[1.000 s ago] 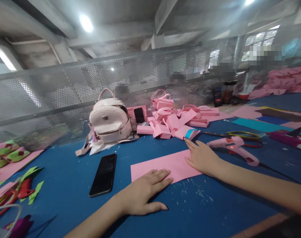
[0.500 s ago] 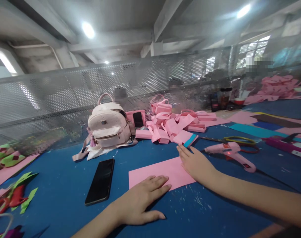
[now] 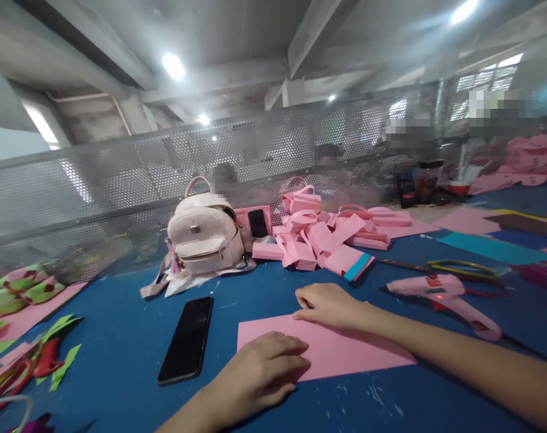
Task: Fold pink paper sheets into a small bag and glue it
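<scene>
A pink paper sheet (image 3: 341,352) lies flat on the blue table (image 3: 120,343) in front of me. My left hand (image 3: 259,373) rests on its near left edge with the fingers curled down onto the paper. My right hand (image 3: 325,304) sits at the far edge of the sheet, fingers bent and pinching that edge. A black phone (image 3: 187,340) lies just left of the sheet.
A pink backpack (image 3: 204,237) stands behind the phone, next to a pile of folded pink paper pieces (image 3: 321,237). A pink glue gun (image 3: 445,291) and scissors (image 3: 458,269) lie to the right. Coloured scraps (image 3: 34,355) sit at left. A perforated metal screen (image 3: 120,180) backs the table.
My right hand moved left from the sheet's right end to its far edge and curled its fingers. My left hand's fingers went from flat to bent. More of the sheet's right side shows.
</scene>
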Demonstrator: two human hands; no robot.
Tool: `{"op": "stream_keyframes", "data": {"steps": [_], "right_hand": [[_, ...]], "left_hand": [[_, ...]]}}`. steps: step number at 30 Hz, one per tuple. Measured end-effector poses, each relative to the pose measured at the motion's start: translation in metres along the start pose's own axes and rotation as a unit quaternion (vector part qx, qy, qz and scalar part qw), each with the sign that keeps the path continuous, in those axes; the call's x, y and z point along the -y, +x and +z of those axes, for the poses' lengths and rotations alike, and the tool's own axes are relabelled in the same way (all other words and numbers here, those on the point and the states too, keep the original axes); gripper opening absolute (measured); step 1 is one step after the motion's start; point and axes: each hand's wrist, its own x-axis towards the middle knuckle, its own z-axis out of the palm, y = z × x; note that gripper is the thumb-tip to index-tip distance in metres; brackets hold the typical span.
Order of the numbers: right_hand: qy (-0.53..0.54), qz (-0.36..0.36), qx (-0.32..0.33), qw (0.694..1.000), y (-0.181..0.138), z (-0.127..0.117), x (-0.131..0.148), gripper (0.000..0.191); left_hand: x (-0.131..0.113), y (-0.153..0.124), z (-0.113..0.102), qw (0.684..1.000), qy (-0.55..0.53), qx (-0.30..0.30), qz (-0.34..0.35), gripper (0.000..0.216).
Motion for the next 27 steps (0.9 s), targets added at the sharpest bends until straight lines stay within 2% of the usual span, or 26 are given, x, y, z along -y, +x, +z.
{"op": "stream_keyframes", "data": {"steps": [4, 6, 8, 10, 12, 14, 17, 19, 21, 23, 25, 27], "right_hand": [[0.064, -0.010, 0.026, 0.998, -0.011, -0.008, -0.004, 0.034], [0.139, -0.012, 0.040, 0.989, -0.017, -0.012, -0.006, 0.032], [0.278, -0.014, 0.065, 0.958, -0.022, -0.014, -0.008, 0.027], [0.400, -0.018, 0.088, 0.912, -0.024, -0.011, -0.010, 0.022], [0.462, -0.019, 0.091, 0.882, -0.024, -0.005, -0.010, 0.023], [0.483, -0.009, 0.066, 0.873, -0.023, 0.001, -0.009, 0.028], [0.520, 0.030, 0.006, 0.854, -0.022, 0.006, -0.004, 0.036], [0.541, 0.054, -0.023, 0.839, -0.024, 0.008, 0.001, 0.040], [0.556, 0.069, -0.040, 0.827, -0.027, 0.010, 0.006, 0.040], [0.566, 0.073, -0.056, 0.819, -0.029, 0.012, 0.010, 0.039], [0.577, 0.070, -0.071, 0.811, -0.030, 0.014, 0.011, 0.040], [0.596, 0.067, -0.073, 0.797, -0.030, 0.016, 0.012, 0.042]], "left_hand": [[0.003, 0.002, 0.004, 0.998, 0.036, -0.032, 0.039, 0.025], [0.003, 0.004, 0.005, 0.995, 0.080, -0.039, 0.053, 0.023], [0.003, 0.005, 0.005, 0.988, 0.131, -0.058, 0.051, 0.023], [0.004, 0.005, 0.005, 0.982, 0.164, -0.090, 0.013, 0.024], [0.007, 0.005, 0.005, 0.972, 0.170, -0.154, -0.050, 0.025], [0.011, 0.005, 0.005, 0.947, 0.142, -0.260, -0.125, 0.029], [0.016, 0.007, 0.007, 0.868, 0.032, -0.436, -0.237, 0.053], [0.019, 0.010, 0.011, 0.815, -0.104, -0.496, -0.280, 0.069], [0.020, 0.012, 0.016, 0.771, -0.276, -0.491, -0.298, 0.077], [0.018, 0.014, 0.019, 0.734, -0.413, -0.447, -0.301, 0.073], [0.014, 0.014, 0.020, 0.720, -0.484, -0.399, -0.296, 0.056], [0.011, 0.013, 0.020, 0.720, -0.512, -0.367, -0.291, 0.044]]}}
